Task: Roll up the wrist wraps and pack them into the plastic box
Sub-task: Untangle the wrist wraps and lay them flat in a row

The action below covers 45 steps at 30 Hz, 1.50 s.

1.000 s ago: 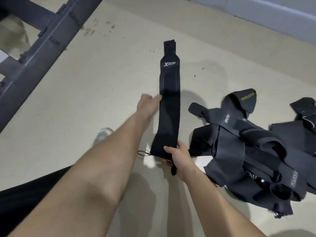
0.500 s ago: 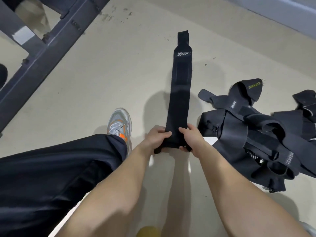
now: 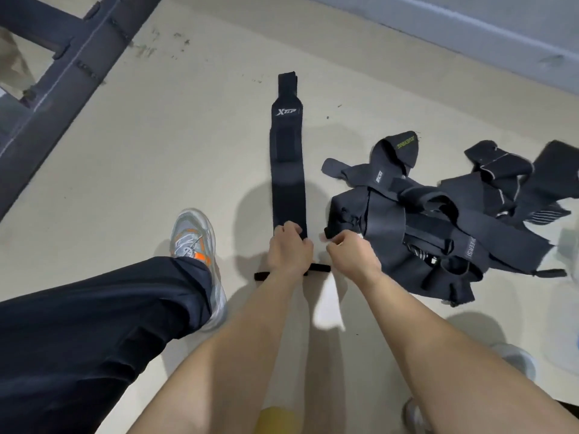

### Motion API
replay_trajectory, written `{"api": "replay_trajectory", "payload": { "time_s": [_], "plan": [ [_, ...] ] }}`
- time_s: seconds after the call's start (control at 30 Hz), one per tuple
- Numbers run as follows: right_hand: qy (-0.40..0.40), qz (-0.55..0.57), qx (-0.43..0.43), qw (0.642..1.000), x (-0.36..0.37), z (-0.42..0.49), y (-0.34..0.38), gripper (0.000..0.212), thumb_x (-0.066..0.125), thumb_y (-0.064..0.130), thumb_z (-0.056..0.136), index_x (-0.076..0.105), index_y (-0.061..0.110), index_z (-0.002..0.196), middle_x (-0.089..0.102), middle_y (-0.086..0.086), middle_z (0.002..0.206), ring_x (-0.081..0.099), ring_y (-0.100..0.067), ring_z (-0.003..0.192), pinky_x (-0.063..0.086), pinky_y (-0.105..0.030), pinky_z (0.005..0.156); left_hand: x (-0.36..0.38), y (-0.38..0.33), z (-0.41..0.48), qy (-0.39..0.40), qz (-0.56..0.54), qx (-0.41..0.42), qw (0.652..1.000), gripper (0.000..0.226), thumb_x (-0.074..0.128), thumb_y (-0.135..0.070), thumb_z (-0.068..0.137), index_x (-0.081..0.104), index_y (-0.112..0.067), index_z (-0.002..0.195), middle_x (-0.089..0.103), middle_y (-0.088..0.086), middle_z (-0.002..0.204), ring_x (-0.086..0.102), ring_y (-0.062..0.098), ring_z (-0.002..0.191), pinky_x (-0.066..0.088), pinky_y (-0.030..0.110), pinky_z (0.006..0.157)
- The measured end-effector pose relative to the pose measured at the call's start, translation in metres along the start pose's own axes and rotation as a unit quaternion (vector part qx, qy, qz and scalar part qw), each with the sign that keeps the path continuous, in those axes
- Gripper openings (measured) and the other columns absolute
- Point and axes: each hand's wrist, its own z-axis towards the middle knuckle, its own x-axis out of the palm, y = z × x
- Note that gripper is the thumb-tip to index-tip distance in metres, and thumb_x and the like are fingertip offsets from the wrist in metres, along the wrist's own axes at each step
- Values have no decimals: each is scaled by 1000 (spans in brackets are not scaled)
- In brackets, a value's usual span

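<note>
A long black wrist wrap (image 3: 287, 170) with a white logo lies flat and straight on the beige floor, running away from me. My left hand (image 3: 289, 250) grips its near end with fingers curled over the fabric. A thin black loop strap (image 3: 261, 275) sticks out sideways under my left wrist. My right hand (image 3: 352, 255) is just right of the wrap and off it, fingers curled; whether it pinches anything is hidden. A tangled pile of black wrist wraps (image 3: 438, 220) lies to the right, close to my right hand. No plastic box is clearly seen.
My left leg in dark trousers (image 3: 94, 324) and a grey-and-orange shoe (image 3: 195, 236) are at the left. A dark metal frame (image 3: 62, 67) crosses the upper left. A grey wall base (image 3: 470, 23) runs along the top right. Something pale and blurred (image 3: 568, 249) lies at the right edge.
My left hand came back from the wrap's middle to its near end. My right hand then let go of that end and shifted right. The thin loop strap now lies stretched out sideways.
</note>
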Motion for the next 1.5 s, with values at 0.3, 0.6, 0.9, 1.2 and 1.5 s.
{"api": "replay_trajectory", "payload": {
  "time_s": [0.3,0.6,0.9,1.2,1.5],
  "plan": [
    [-235,118,-67,962,-113,9,-61,19,48,22,98,67,23,101,71,4,99,64,-23,96,51,-38,86,29,-121,17,78,-106,92,987,9,55,-18,96,61,-24,94,68,-1,105,63,21,97,49,32,82],
    [-277,-111,-94,950,-136,56,-112,57,63,37,92,49,31,147,46,-1,146,42,-33,128,40,-46,102,78,-173,52,159,-430,-146,877,22,44,3,102,60,-12,106,58,7,92,60,18,83,56,30,82],
    [-153,-219,-105,958,-121,63,-130,23,51,16,96,61,29,112,64,0,109,58,-31,102,39,-39,80,81,-174,62,71,-531,-124,835,23,62,-3,96,72,-15,112,73,5,104,69,15,97,56,23,85],
    [-73,-208,-57,974,-160,50,-102,21,51,25,87,65,32,101,68,0,105,62,-29,93,43,-34,72,56,-134,53,30,-457,-151,876,24,69,-19,92,66,-13,115,65,5,86,53,11,60,50,24,57],
    [-125,6,-73,989,-158,130,-45,57,46,16,96,37,18,153,40,-12,150,44,-36,133,41,-43,100,26,-83,40,141,-307,-37,940,32,45,-3,85,74,-15,84,54,6,76,36,14,52,31,29,49]
  ]
}}
